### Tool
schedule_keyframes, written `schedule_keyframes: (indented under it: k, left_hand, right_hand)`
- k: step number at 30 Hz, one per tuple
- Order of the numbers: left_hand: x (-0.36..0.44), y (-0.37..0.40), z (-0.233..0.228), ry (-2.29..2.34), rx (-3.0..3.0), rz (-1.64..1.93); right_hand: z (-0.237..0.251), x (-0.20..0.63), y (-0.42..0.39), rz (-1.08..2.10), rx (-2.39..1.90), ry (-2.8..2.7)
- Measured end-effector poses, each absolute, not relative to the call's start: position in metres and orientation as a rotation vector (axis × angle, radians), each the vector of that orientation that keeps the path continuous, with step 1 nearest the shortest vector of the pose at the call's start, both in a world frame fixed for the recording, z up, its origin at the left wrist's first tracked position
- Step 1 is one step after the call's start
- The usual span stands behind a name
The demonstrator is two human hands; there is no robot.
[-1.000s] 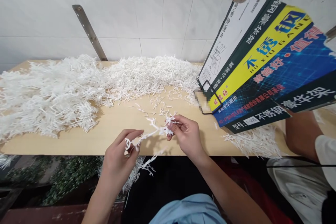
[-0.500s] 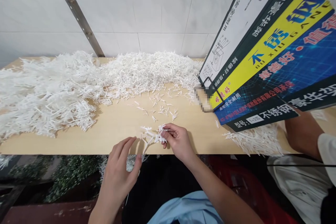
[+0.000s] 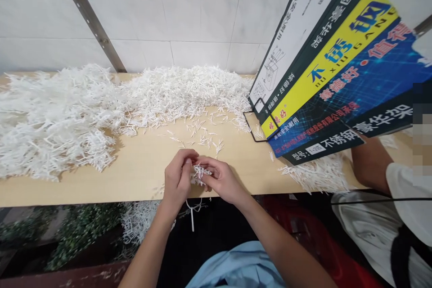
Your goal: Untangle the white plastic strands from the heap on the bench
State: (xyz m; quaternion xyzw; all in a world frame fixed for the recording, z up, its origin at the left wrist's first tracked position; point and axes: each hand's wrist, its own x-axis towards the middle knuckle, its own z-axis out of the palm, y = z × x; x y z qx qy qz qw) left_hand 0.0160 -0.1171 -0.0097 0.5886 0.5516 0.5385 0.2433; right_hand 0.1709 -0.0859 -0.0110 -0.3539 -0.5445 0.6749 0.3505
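Both hands meet at the near edge of the wooden table (image 3: 141,166): left hand (image 3: 177,181) and right hand (image 3: 221,180) pinch 1 white branched plastic sprig (image 3: 200,172), mostly hidden by fingers, its thin stem hanging below. Spiky white pieces lie in a heap (image 3: 101,108) behind. Glossy printed box (image 3: 337,72) at right is cut off by the frame; a co-worker's arm (image 3: 369,162) is partly under it.

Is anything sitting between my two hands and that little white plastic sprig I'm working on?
Nothing visible does. The left hand and the right hand both already close on the white plastic sprig, held just above the bare wooden tabletop. The loose white pieces lie farther back, apart.
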Motion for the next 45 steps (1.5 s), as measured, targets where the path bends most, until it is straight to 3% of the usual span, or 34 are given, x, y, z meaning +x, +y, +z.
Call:
schedule_keyframes:
  k: [3, 7, 13, 20, 30, 38, 45]
  left_hand:
    - [0.008, -0.112, -0.013, 1.47, 1.423, 1.217]
    - [0.008, -0.111, -0.01, 1.364, 1.185, 1.179]
    - [0.004, -0.108, -0.01, 1.434, 1.503, 1.021]
    - [0.004, -0.104, -0.014, 1.502, 1.393, 1.079]
    - [0.004, -0.099, -0.025, 1.602, 1.032, 1.288]
    - [0.0, -0.096, -0.026, 1.437, 1.004, 1.356]
    - [0.004, -0.098, -0.027, 1.553, 1.254, 1.241]
  right_hand:
    - [-0.012, 0.174, -0.081, 1.691, -0.933, -1.424]
    - [-0.01, 0.181, -0.062, 1.596, -0.906, -1.551]
    - [-0.002, 0.186, -0.022, 1.56, -0.823, -1.646]
    - [-0.013, 0.175, -0.017, 1.449, -0.758, -1.594]
    - [-0.023, 0.172, -0.039, 0.425, -0.805, -2.124]
    - [-0.023, 0.17, -0.03, 0.576, -0.855, -2.334]
    - [-0.012, 0.173, -0.032, 0.82, -1.036, -1.885]
